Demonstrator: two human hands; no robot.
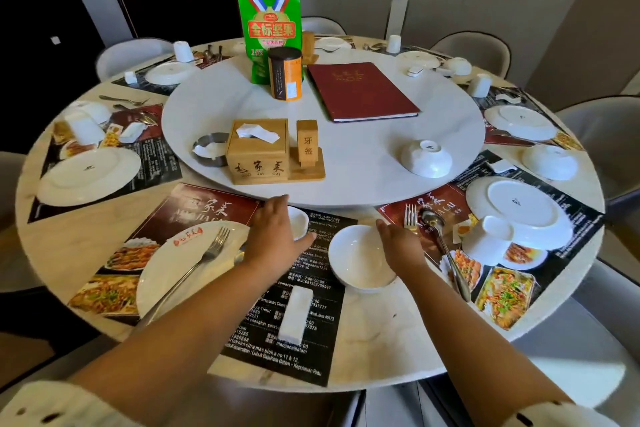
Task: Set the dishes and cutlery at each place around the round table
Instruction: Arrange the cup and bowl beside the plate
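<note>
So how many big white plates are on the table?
7. Near plate under a fork, left plate, far-left plate, back plate, back-right plate, right plate, near-right plate. The green bag may hide another.

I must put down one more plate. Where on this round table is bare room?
Bare: the white turntable between the wooden tissue box and the upturned white bowl; the marble rim right of the black placemat. Crowded: the placemat, around the upright white bowl.
</note>
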